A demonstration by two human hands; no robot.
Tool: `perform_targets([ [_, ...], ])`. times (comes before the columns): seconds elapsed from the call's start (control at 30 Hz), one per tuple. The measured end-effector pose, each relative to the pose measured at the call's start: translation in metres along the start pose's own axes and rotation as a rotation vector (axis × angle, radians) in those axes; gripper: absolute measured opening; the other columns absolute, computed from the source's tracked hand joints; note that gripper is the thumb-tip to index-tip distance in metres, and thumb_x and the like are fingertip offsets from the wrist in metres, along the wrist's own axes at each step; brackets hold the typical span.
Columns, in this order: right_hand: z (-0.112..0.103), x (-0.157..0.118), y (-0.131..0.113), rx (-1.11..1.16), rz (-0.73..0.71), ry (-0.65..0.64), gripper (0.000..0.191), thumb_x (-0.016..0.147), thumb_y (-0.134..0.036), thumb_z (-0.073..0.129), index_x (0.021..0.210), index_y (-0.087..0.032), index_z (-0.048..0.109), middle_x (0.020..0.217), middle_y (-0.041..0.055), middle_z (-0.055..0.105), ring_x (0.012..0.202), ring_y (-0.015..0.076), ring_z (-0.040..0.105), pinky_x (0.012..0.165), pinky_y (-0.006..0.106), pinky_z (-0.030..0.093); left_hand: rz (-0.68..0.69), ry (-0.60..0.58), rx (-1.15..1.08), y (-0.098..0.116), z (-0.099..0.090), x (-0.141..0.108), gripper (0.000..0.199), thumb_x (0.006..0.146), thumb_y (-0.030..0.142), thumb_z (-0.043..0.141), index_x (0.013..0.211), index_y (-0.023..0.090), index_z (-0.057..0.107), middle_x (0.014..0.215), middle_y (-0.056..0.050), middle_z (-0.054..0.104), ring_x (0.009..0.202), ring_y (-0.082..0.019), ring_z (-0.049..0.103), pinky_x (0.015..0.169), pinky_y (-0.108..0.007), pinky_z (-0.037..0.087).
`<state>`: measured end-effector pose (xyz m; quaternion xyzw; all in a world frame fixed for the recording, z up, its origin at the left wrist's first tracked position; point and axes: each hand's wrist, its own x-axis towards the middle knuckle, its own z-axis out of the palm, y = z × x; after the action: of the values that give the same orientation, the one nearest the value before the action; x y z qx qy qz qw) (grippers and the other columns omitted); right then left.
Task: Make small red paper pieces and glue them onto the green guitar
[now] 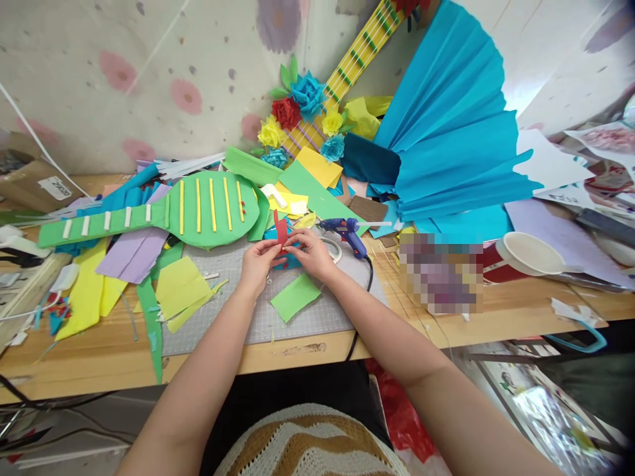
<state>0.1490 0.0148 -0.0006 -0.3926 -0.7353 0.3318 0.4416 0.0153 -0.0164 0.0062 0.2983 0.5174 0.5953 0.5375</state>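
Note:
A small strip of red paper [280,228] stands up between my fingertips over the grey cutting mat [218,317]. My left hand [261,264] pinches it from the left, and my right hand [312,254] pinches at its lower end from the right. The fingers hide that lower end. Beneath my hands lie blue scraps [292,262], partly covered. Just in front of my right hand, on the near side, is a piece of green crepe paper [296,296]. A blue glue gun [347,231] lies right of my right hand, by a roll of tape [333,250].
A green paper lute-shaped instrument [213,210] lies at left on paper scraps. Behind stand a flower-decorated yellow instrument [347,66] and a large blue pleated paper fan [446,119]. A paper cup [526,254] sits at right. The glue gun's cord [370,277] hangs over the table edge.

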Motion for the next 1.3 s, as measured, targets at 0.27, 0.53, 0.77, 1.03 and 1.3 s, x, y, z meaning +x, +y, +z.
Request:
perform_targets([
  [0.27,-0.001,0.000,0.002,-0.045,-0.020,0.025,0.015,0.079,-0.033,0.058,0.078,-0.020,0.063,0.088,0.0055,0.058,0.087,0.0169,0.054,0.068,0.028,0.046,-0.012,-0.039,-0.049,0.001,0.000,0.000,0.026,0.054,0.017,0.074,0.077,0.013,0.062,0.072,-0.002,0.066,0.063,-0.012,0.063,0.068,-0.031,0.055],
  [0.53,-0.004,-0.001,-0.001,-0.129,-0.067,-0.003,0.018,0.081,-0.036,0.055,0.078,-0.020,0.064,0.088,0.0052,0.059,0.089,0.0176,0.054,0.073,0.030,0.045,0.012,-0.001,-0.045,-0.001,-0.002,0.001,0.026,0.055,0.019,0.074,0.078,0.012,0.062,0.072,-0.003,0.067,0.064,-0.013,0.064,0.069,-0.031,0.055],
  [0.77,-0.004,0.000,0.001,-0.154,-0.025,0.048,0.018,0.082,-0.035,0.054,0.078,-0.020,0.063,0.084,0.0045,0.060,0.080,0.0160,0.054,0.070,0.028,0.043,0.241,-0.027,0.259,-0.006,-0.006,0.004,0.032,0.065,0.025,0.065,0.096,0.016,0.062,0.094,-0.008,0.065,0.077,-0.016,0.064,0.064,-0.029,0.054],
  [1.03,-0.001,0.002,0.011,-0.119,0.064,0.057,0.018,0.081,-0.034,0.054,0.078,-0.019,0.062,0.083,0.0028,0.060,0.074,0.0139,0.054,0.067,0.026,0.042,0.786,0.398,0.778,-0.003,-0.017,0.003,0.049,0.070,0.019,0.059,0.117,0.014,0.049,0.119,-0.016,0.045,0.089,-0.018,0.054,0.075,-0.032,0.047],
  [1.3,0.000,0.002,0.010,-0.136,0.072,0.046,0.020,0.083,-0.036,0.051,0.077,-0.018,0.060,0.081,0.0026,0.059,0.075,0.0142,0.053,0.066,0.026,0.041,0.548,0.202,0.635,-0.007,-0.014,0.006,0.029,0.078,0.032,0.054,0.104,0.019,0.050,0.084,-0.003,0.058,0.067,-0.012,0.053,0.066,-0.024,0.043],
])
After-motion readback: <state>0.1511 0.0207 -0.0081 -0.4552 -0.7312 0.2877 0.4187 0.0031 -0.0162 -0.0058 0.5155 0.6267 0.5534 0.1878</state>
